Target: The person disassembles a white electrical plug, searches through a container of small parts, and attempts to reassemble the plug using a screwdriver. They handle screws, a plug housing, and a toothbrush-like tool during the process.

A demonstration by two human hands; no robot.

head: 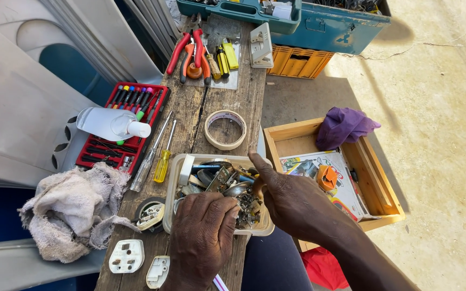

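Observation:
A clear plastic tray (pixel 175 178) full of several metal bits, screws and plug parts sits on the wooden bench in front of me. My left hand (pixel 203 234) rests on the tray's near edge, fingers curled over the parts; whether it grips one I cannot tell. My right hand (pixel 289 202) reaches into the tray from the right, thumb raised, fingertips hidden among the parts. A white plug body (pixel 127 256) and its loose cover (pixel 158 271) lie at the bench's near end.
On the bench lie two screwdrivers (pixel 157 151), a tape roll (pixel 225 129), pliers (pixel 192 51) and a socket plate (pixel 261 46). A red screwdriver set (pixel 125 126) with a white bottle (pixel 111 124) and a rag (pixel 74 210) sit left. A wooden box (pixel 376 178) stands right.

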